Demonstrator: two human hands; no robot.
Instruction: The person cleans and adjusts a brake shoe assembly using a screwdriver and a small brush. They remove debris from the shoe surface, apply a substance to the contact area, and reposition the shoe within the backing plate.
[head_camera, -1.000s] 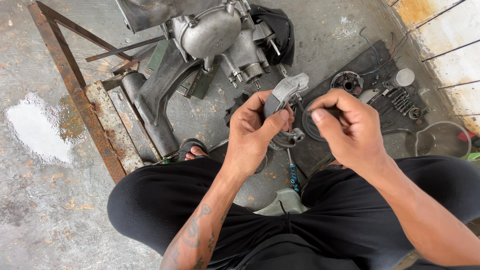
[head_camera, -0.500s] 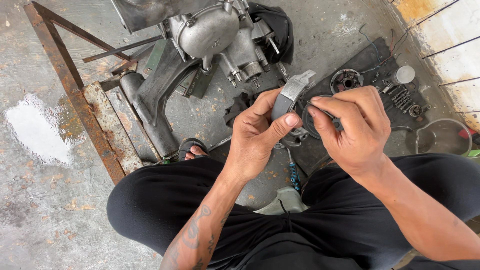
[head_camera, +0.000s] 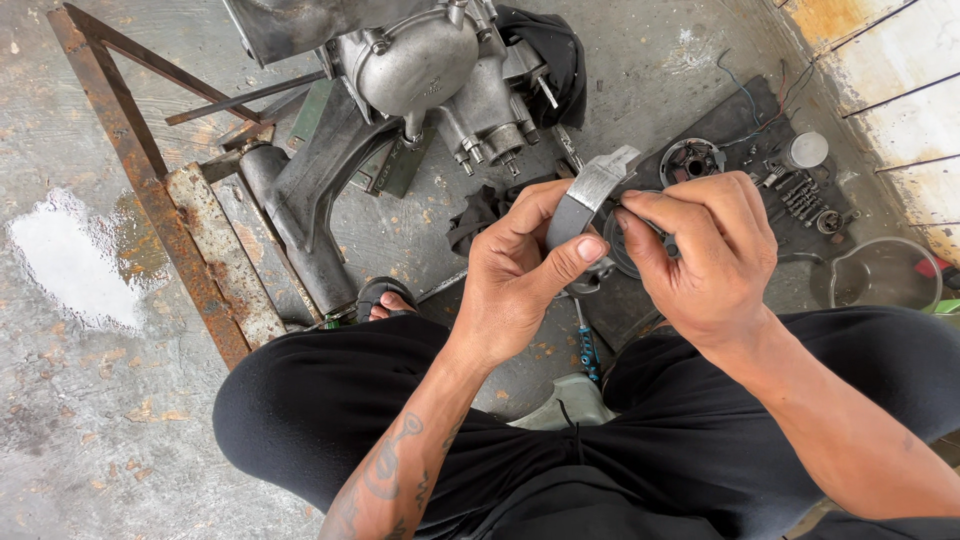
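Observation:
I sit cross-legged on a concrete floor. My left hand (head_camera: 520, 270) grips a curved grey metal shoe-shaped part (head_camera: 590, 195) with a dark lining, thumb pressed on its side. My right hand (head_camera: 700, 260) pinches a small dark piece (head_camera: 668, 245) right beside that part, fingers closed against its edge. Both hands hover above my knees. A silver engine casing (head_camera: 430, 70) lies on the floor just beyond the hands, with a dark swing arm (head_camera: 310, 200) reaching toward my foot.
A rusty steel frame (head_camera: 150, 180) runs diagonally at left beside a wet white patch (head_camera: 60, 260). A black mat (head_camera: 740, 120) at right holds a round part (head_camera: 690, 160), springs and a small cylinder (head_camera: 805, 150). A metal bowl (head_camera: 885, 275) and a blue-handled screwdriver (head_camera: 585, 345) lie near.
Both hands have lifted slightly with the curved part. My right hand has closed in on its edge, and the part has tilted more upright.

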